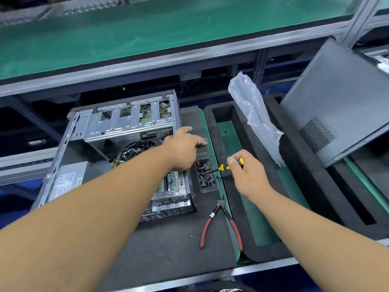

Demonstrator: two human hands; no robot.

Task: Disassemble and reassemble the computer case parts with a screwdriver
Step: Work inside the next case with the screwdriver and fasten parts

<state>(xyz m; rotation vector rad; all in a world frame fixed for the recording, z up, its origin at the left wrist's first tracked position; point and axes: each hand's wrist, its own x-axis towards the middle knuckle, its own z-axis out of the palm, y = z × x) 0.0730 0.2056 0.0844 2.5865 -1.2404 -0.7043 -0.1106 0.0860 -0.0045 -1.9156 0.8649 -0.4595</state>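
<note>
An open computer case (117, 148) lies on its side on the dark mat, its drive cage, cables and power supply showing. My left hand (185, 147) reaches across the case's right edge toward a clear plastic tray, with fingers curled; what they touch is blurred. My right hand (246, 171) grips a yellow-and-black screwdriver (226, 166), whose tip points left into a clear tray of dark screws (205, 173). The case's grey side panel (336, 98) leans tilted at the right.
Red-handled cutting pliers (221, 224) lie on the mat below the screw tray. A black foam frame (237, 127) sits to the right with a crumpled clear plastic bag (254, 114) on it. A green-topped shelf (147, 32) spans the back.
</note>
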